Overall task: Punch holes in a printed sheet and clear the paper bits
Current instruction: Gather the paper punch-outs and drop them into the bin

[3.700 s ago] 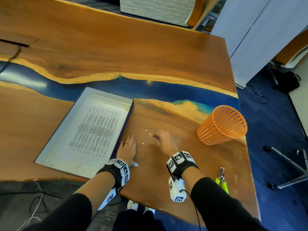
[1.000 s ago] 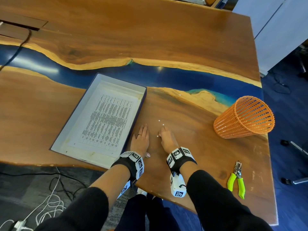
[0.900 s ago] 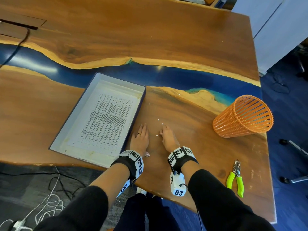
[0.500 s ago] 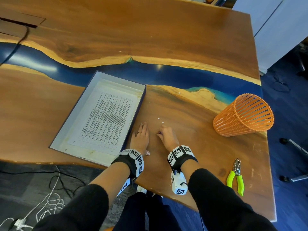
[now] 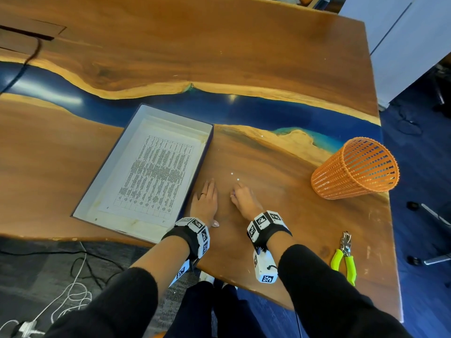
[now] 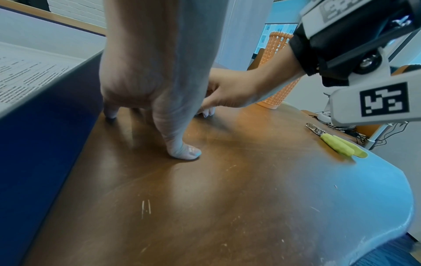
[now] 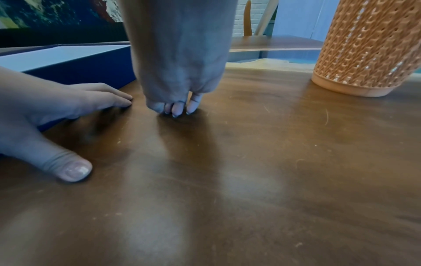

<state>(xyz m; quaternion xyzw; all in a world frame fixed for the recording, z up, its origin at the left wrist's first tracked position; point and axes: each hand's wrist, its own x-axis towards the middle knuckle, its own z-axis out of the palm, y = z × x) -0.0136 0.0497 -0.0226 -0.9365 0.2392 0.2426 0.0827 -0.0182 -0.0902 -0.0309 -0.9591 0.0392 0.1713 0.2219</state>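
Paper bits (image 5: pixel 231 173) — two tiny white punched dots — lie on the wooden table (image 5: pixel 280 215) just beyond the right hand (image 5: pixel 245 200), near its fingertips but apart from them. That hand's fingers are curled under with the tips bunched together and pressed to the wood, as the right wrist view shows; whether a bit is pinched between them cannot be told. The left hand (image 5: pixel 205 203) lies flat just beside it, palm down, fingers straight and together, thumb spread toward the table's near edge, holding nothing.

Printed white sheet (image 5: pixel 156 176), covered in columns of small black text, lies flat inside a shallow rectangular box (image 5: pixel 102 181) with a pale interior and dark blue outer walls. The box sits just left of the left hand, its long wall close along the little finger.

Surface-wise, the table is warm brown slab wood crossed by a winding river of glossy blue resin (image 5: pixel 219 108). Beyond its edge the floor is dark blue carpet, with white cabinets at the upper right and loose cables at the lower left.

An orange plastic lattice wastebasket (image 5: pixel 356 169) stands upright to the right, well apart from the hands — nothing lies between it and them. A metal hand punch with lime-green handles (image 5: pixel 345 257) rests near the table's right front corner.
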